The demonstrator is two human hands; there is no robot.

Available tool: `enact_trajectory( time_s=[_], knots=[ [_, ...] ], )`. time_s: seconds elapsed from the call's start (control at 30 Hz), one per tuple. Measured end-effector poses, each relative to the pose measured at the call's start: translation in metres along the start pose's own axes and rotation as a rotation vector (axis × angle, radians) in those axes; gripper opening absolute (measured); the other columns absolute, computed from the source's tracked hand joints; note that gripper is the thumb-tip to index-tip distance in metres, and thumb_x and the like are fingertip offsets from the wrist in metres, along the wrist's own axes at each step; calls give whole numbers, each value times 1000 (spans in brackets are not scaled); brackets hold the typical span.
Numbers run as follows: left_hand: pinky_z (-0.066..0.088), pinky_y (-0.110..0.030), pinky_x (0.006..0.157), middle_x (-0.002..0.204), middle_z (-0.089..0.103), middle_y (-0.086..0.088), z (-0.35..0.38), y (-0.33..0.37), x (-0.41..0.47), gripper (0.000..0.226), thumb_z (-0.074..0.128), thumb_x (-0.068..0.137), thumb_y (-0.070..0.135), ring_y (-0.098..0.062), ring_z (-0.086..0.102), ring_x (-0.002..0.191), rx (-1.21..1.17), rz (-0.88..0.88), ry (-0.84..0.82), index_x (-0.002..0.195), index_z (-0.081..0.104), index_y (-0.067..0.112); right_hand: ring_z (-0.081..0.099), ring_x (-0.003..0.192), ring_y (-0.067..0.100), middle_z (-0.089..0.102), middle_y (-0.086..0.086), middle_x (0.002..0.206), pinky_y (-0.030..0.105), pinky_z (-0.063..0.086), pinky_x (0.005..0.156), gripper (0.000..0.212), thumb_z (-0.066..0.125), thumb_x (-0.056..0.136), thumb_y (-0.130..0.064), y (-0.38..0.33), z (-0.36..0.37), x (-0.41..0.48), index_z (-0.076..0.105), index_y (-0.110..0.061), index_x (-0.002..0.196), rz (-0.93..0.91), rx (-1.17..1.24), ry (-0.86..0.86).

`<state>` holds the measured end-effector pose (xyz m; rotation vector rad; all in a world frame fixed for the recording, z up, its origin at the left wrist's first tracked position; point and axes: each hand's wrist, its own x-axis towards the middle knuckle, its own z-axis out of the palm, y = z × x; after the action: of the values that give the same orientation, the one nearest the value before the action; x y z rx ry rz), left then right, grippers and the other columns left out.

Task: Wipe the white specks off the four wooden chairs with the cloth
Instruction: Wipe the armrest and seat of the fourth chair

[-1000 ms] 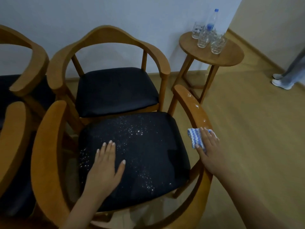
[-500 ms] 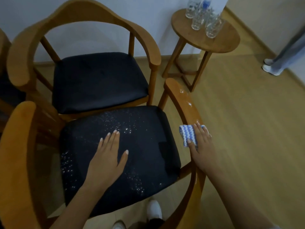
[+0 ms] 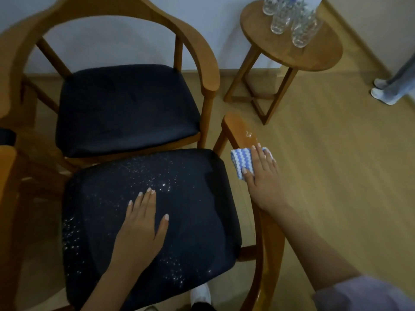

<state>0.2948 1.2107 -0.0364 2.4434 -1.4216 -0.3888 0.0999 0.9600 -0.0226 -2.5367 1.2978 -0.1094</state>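
The near wooden chair has a black seat (image 3: 197,198) scattered with white specks. My left hand (image 3: 141,223) lies flat and open on that seat, near its middle. My right hand (image 3: 262,176) presses a blue-and-white striped cloth (image 3: 241,159) onto the chair's right armrest (image 3: 240,131). A few white specks show on the armrest just beyond the cloth. A second wooden chair (image 3: 125,106) stands behind, and its black seat looks free of specks.
A round wooden side table (image 3: 314,57) with several glasses and a bottle stands at the back right. A person's legs and white shoes (image 3: 386,90) are at the right edge. Another chair's arm (image 3: 6,176) shows at the left. Wooden floor lies to the right.
My right hand has slid the cloth forward along the right armrest. My left hand has stayed on the seat. The view has shifted right, so the left chairs left the frame.
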Motion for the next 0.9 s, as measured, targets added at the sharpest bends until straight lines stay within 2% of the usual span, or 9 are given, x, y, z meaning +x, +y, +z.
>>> enact_trajectory(
  time_s=[0.17, 0.5, 0.6, 0.7, 0.9],
  knots=[
    [4, -30, 116, 154, 12, 1, 3, 11, 8, 76, 11, 89, 57, -9, 2, 140, -37, -8, 1, 149, 16, 10, -8, 147, 10, 0, -3, 162, 40, 5, 121, 63, 19, 101, -50, 0, -1, 19, 2, -22, 154, -28, -32, -13],
    [22, -41, 114, 149, 35, -13, 0, 19, 14, 68, 25, 94, 46, -23, 29, 139, 33, 27, 5, 144, 30, 2, -18, 144, 9, -16, -7, 156, 27, -12, 115, 64, 31, 103, -38, -13, -4, -17, -9, -21, 150, 33, 12, -31],
    [21, -40, 114, 148, 35, -13, -2, 21, 14, 67, 25, 94, 46, -24, 30, 138, 41, 30, 11, 143, 32, 1, -19, 143, 7, -17, -8, 155, 24, -15, 113, 66, 33, 102, -38, -16, -5, -41, -7, -20, 151, 88, 31, -27],
    [15, -35, 115, 147, 37, -14, -5, 23, 16, 67, 27, 94, 45, -25, 31, 138, 40, 32, 20, 142, 34, -1, -23, 140, 5, -24, -8, 151, 18, -25, 105, 67, 31, 102, -42, -18, -5, -69, -11, -21, 150, 135, 0, -64],
    [16, -38, 113, 145, 40, -15, -6, 29, 19, 64, 28, 95, 43, -27, 35, 136, 59, 64, 21, 140, 38, -1, -33, 138, 12, -38, -3, 148, 28, -22, 108, 68, 22, 99, -51, -20, 2, -95, -22, -27, 145, 267, -45, -103]
  ],
)
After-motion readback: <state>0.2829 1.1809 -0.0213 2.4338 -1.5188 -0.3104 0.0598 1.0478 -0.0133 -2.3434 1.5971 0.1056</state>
